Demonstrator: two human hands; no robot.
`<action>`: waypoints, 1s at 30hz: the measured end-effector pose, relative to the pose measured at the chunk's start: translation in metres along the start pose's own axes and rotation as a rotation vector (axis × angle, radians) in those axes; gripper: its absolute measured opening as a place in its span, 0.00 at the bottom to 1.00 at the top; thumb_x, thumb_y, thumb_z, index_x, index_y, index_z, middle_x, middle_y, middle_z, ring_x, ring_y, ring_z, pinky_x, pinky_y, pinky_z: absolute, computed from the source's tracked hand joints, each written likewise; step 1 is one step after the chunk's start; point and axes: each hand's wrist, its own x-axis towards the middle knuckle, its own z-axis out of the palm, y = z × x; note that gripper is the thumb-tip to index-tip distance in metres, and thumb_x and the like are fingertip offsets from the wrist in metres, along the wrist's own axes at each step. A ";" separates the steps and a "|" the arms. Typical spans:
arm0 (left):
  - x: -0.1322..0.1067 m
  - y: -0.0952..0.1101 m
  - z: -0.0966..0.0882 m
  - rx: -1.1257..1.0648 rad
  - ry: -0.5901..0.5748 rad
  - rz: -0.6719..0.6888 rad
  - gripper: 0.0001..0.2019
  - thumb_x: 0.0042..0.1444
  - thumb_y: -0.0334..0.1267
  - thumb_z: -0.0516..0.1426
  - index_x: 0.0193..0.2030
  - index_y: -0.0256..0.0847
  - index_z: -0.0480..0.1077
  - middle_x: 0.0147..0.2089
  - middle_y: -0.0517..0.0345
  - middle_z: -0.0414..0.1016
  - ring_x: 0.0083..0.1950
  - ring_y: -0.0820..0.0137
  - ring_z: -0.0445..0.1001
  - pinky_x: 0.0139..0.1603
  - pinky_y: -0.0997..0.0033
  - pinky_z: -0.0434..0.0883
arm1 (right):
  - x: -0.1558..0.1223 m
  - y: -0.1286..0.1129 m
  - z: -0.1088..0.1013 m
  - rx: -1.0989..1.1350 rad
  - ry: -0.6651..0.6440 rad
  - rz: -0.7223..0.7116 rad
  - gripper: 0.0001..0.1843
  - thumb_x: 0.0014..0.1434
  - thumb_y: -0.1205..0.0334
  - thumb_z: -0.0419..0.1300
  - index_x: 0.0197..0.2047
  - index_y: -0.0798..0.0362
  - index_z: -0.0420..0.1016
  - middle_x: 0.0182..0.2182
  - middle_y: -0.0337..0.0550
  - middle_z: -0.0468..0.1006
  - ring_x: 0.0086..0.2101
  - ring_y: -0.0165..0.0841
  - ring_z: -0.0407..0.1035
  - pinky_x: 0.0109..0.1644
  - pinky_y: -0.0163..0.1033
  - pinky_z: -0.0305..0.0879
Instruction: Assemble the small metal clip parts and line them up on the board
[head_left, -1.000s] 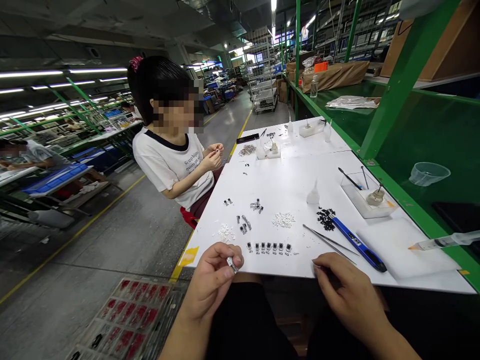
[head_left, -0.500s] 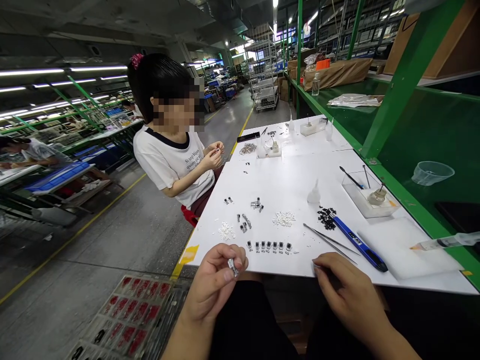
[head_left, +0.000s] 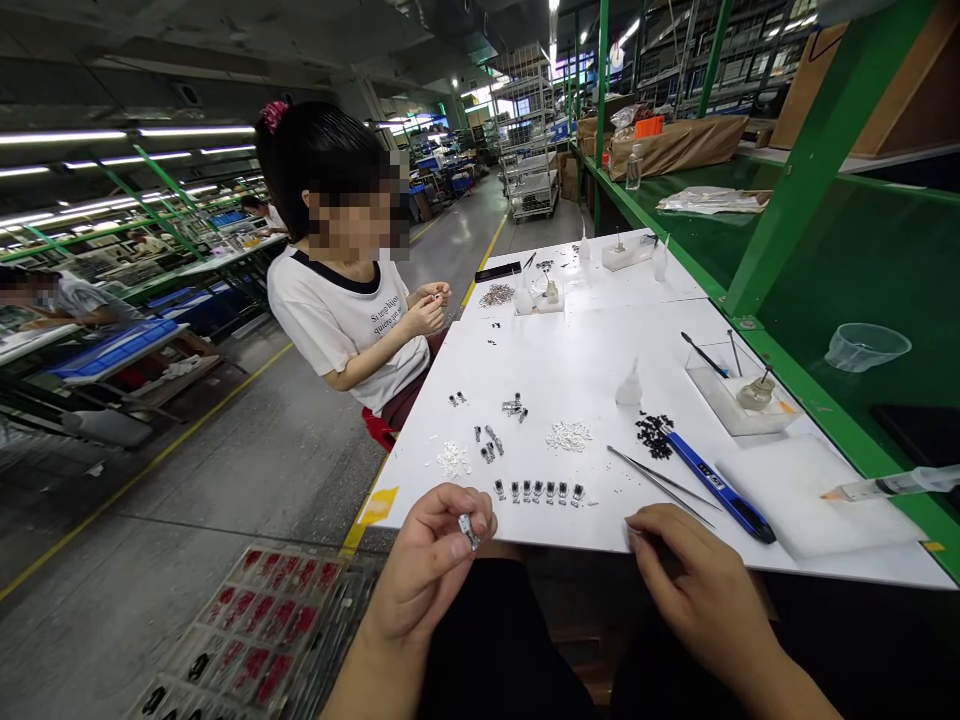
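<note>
Pinched between the thumb and fingers of my left hand [head_left: 439, 550] is a small silvery metal part [head_left: 469, 531] with a dark spot, held just off the table's front edge. My right hand [head_left: 694, 575] is at the same edge, its index finger and thumb brought together; whatever lies between the tips is hidden. Similar small metal parts [head_left: 538, 492] stand in a row between the hands. More of them [head_left: 489, 443] lie loosely behind. Two heaps of tiny white pieces [head_left: 568, 436] flank these. Tweezers [head_left: 660, 482] and a blue pen-like tool [head_left: 720, 488] lie beyond my right hand, by a heap of small black pieces [head_left: 655, 437].
A white foam sheet [head_left: 795, 500] with a syringe [head_left: 892, 484] lies at right, below a clear tray [head_left: 739, 400] holding a small jar. A squeeze bottle [head_left: 628, 385] stands mid-table. A co-worker [head_left: 352, 300] sits at left. A compartment box of red pieces [head_left: 255, 630] is below.
</note>
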 end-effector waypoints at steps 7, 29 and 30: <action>0.001 0.000 0.001 0.014 0.003 -0.005 0.09 0.46 0.38 0.70 0.35 0.45 0.78 0.28 0.63 0.72 0.31 0.75 0.64 0.36 0.72 0.63 | 0.000 0.000 0.000 0.003 0.007 -0.004 0.05 0.66 0.67 0.56 0.44 0.49 0.72 0.38 0.44 0.79 0.40 0.36 0.75 0.45 0.41 0.72; -0.006 -0.034 -0.007 0.505 0.082 -0.296 0.12 0.48 0.42 0.70 0.36 0.42 0.76 0.33 0.55 0.82 0.35 0.67 0.74 0.40 0.69 0.68 | 0.041 -0.023 -0.005 -0.127 -0.232 0.297 0.10 0.61 0.69 0.55 0.40 0.50 0.77 0.35 0.41 0.78 0.33 0.36 0.73 0.38 0.42 0.66; -0.007 -0.036 -0.008 0.503 0.092 -0.297 0.12 0.47 0.43 0.70 0.36 0.42 0.76 0.33 0.55 0.82 0.35 0.67 0.74 0.40 0.69 0.69 | 0.043 -0.024 -0.002 -0.144 -0.233 0.298 0.10 0.61 0.69 0.55 0.40 0.50 0.77 0.36 0.42 0.79 0.34 0.37 0.73 0.38 0.42 0.65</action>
